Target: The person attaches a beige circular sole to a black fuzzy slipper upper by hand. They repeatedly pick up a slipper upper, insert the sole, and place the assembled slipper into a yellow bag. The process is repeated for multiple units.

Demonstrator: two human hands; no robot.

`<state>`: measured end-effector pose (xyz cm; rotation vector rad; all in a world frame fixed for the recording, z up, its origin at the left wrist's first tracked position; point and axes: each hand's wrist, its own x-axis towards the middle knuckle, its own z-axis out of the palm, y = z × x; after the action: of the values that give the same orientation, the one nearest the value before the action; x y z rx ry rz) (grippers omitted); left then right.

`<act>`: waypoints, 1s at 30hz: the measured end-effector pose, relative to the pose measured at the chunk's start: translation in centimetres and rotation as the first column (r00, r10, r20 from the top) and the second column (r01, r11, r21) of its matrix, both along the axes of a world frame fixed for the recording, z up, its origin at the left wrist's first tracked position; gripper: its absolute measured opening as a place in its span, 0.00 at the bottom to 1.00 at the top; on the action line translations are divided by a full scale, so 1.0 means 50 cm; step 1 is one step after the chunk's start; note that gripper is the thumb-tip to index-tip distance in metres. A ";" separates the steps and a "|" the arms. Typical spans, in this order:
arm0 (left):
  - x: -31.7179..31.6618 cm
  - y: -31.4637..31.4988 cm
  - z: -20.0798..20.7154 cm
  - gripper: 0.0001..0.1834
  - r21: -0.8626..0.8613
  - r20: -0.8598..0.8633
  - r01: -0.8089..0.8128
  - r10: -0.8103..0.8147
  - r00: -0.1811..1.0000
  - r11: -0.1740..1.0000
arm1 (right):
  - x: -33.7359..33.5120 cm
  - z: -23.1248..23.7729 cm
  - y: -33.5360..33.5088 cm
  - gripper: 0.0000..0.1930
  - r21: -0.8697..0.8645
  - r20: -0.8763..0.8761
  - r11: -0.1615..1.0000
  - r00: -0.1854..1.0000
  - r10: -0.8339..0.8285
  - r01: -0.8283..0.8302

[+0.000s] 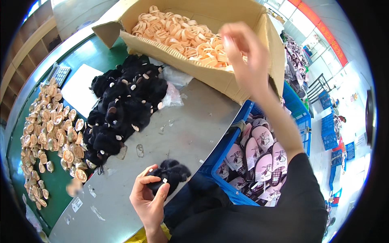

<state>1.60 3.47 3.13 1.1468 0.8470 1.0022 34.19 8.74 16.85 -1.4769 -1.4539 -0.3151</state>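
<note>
The red banner [323,31] at upper right carries a line of pale characters — while the print on the white label [77,204] on the metal tabletop [182,117] and the calculator [61,74] markings are too small to read.

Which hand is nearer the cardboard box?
Right: the right hand is over the cardboard box; the left hand is farther off, by the near edge of the metal tabletop, holding a black furry piece.

One view: head-worn fisheye, upright. I look steeply down from above the near edge of the grey tabletop [190,121], close over it, facing its far side.
</note>
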 end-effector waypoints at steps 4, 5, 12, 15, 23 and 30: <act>0.028 -0.021 0.010 0.20 0.016 -0.049 0.116 -0.115 0.992 0.993 | 0.339 0.076 0.045 0.14 -0.468 0.635 0.615 0.726 -0.265 0.634; 0.019 -0.021 0.014 0.21 0.003 -0.074 0.057 -0.057 0.996 0.998 | 0.371 0.054 0.083 0.16 -0.640 0.572 0.505 0.798 -0.189 0.578; 0.006 -0.039 0.019 0.20 0.020 -0.130 -0.049 0.051 0.990 0.999 | 0.434 -0.057 0.135 0.22 -0.737 0.557 0.373 0.819 -0.138 0.564; 0.000 -0.042 0.009 0.16 0.057 -0.191 -0.014 0.025 0.981 0.998 | 0.429 -0.058 0.138 0.20 -0.736 0.557 0.382 0.821 -0.126 0.558; -0.001 -0.058 -0.015 0.15 0.075 -0.029 -0.109 0.112 0.993 0.991 | 0.448 -0.073 0.130 0.13 -0.771 0.396 0.485 0.907 -0.142 0.413; 0.010 -0.076 0.000 0.16 -0.049 0.037 -0.197 0.199 0.979 0.979 | 0.313 0.008 0.072 0.15 -0.588 -0.014 0.803 0.992 -0.128 0.096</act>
<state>2.12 -0.32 3.15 1.0137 0.9596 1.1610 49.87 12.33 17.23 -2.0560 -1.4952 0.1288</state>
